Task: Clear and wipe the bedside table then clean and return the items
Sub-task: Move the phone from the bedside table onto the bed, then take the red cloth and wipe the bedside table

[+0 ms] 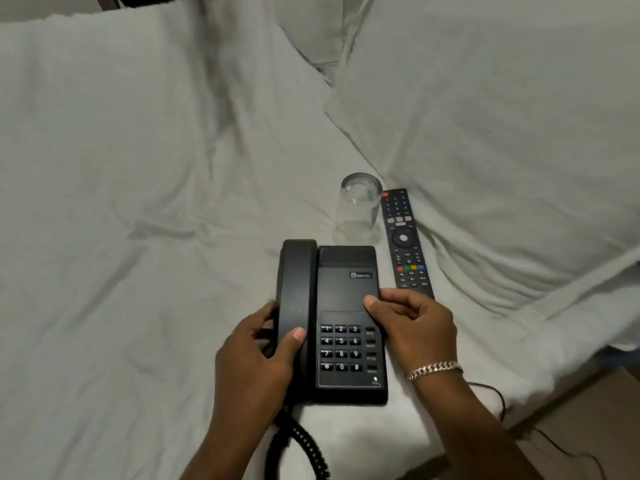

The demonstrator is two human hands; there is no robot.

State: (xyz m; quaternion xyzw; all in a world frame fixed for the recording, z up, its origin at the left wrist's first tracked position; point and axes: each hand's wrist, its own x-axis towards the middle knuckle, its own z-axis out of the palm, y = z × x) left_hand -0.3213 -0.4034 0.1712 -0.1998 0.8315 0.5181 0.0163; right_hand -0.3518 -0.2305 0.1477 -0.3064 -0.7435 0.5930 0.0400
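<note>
A coiled black cord [304, 445] curls at the near edge of the bed, leading up to a matte black plastic telephone [343, 306] that sits flat on the white sheet [138, 202]. The left hand [256, 358] wraps the long, rounded handset [294, 282] on the phone's left side, thumb on top and fingers behind it. The right hand [415, 327] clamps the right edge of the boxy base, thumb pressed on its smooth upper panel above the square keypad; a chunky metal-link bracelet [434, 370] circles that wrist. A thin black wire [495, 396] trails off to the right. Just beyond the phone, a clear glass tumbler [358, 209] lies tipped on the cloth, beside a slim black remote control [407, 242] with coloured buttons. Farther back, a soft, creased white pillow [502, 133] rests against the rumpled bedding.
</note>
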